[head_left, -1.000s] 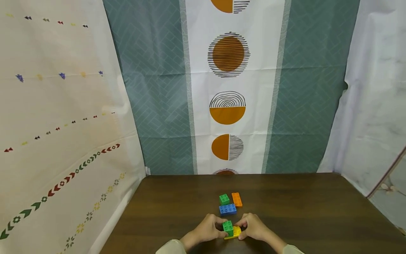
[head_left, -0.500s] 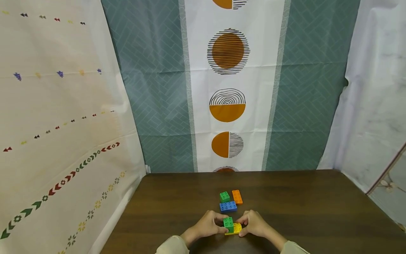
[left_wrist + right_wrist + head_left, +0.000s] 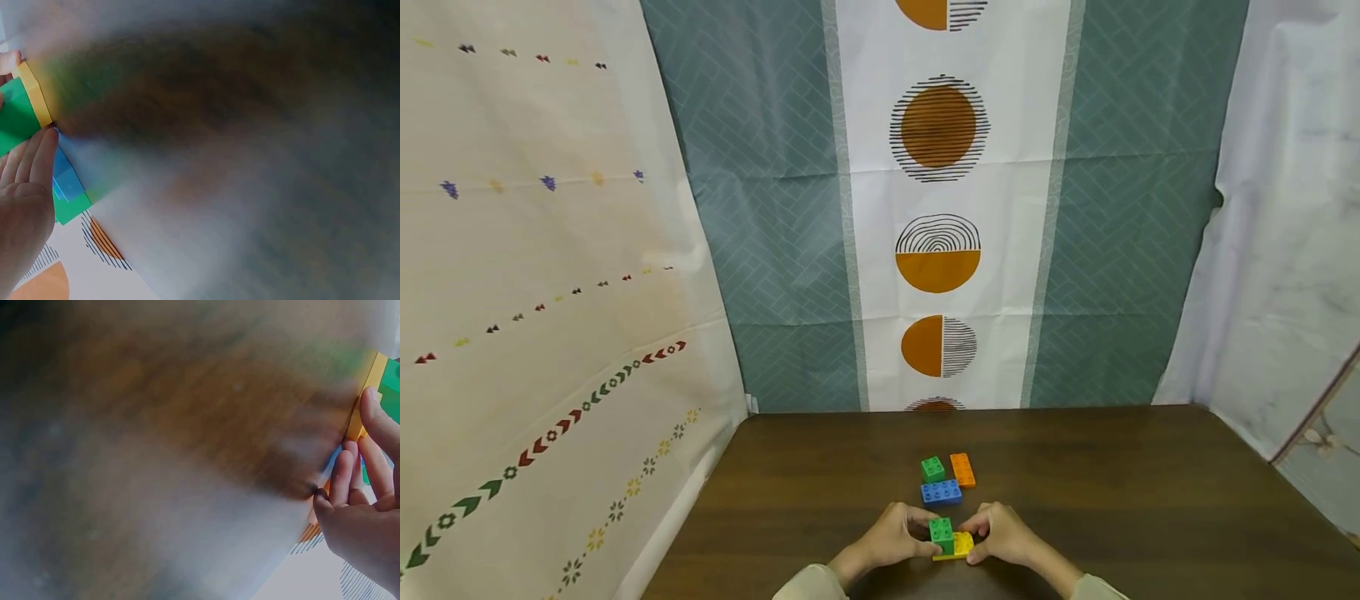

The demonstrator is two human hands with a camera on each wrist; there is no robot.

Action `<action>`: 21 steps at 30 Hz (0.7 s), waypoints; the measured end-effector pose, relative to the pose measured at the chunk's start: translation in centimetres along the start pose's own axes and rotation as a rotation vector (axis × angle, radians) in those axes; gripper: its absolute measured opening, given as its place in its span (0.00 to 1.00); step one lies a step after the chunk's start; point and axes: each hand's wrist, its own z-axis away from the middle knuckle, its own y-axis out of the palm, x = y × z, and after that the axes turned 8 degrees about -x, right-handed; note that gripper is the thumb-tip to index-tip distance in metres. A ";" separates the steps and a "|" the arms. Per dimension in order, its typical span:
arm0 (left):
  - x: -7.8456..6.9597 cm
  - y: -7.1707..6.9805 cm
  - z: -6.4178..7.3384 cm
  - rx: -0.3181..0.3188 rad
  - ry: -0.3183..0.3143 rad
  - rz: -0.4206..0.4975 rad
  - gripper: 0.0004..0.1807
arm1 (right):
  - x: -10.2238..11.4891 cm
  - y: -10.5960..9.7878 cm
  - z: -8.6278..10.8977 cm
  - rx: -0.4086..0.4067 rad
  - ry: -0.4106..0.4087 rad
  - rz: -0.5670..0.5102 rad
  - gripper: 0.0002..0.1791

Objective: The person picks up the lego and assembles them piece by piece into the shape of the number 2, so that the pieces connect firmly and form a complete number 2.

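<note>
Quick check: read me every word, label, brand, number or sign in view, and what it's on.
No readable text in any view.
Yellow brick, front green brick, rear green brick, blue brick, orange brick: no lettering visible; any tiny marking would be unreadable.
Back cloth, left cloth: printed patterns only, no words.

a brown wooden counter [image 3: 1112, 492] carries a flat yellow plastic brick [image 3: 964, 544], square green brick [image 3: 933, 469], oblong blue brick [image 3: 941, 492], oblong orange brick [image 3: 962, 470].
</note>
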 end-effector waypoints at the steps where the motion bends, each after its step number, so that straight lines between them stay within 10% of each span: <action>1: 0.0 0.0 0.0 -0.001 -0.003 -0.001 0.18 | 0.0 0.0 0.0 0.012 0.001 -0.004 0.21; 14: 0.2 -0.3 0.0 0.006 -0.003 0.006 0.18 | -0.1 -1.1 0.2 0.094 0.078 -0.160 0.21; 21: -0.2 -0.3 0.1 0.016 -0.033 0.015 0.19 | -0.1 -1.5 0.1 -0.104 0.162 -0.166 0.20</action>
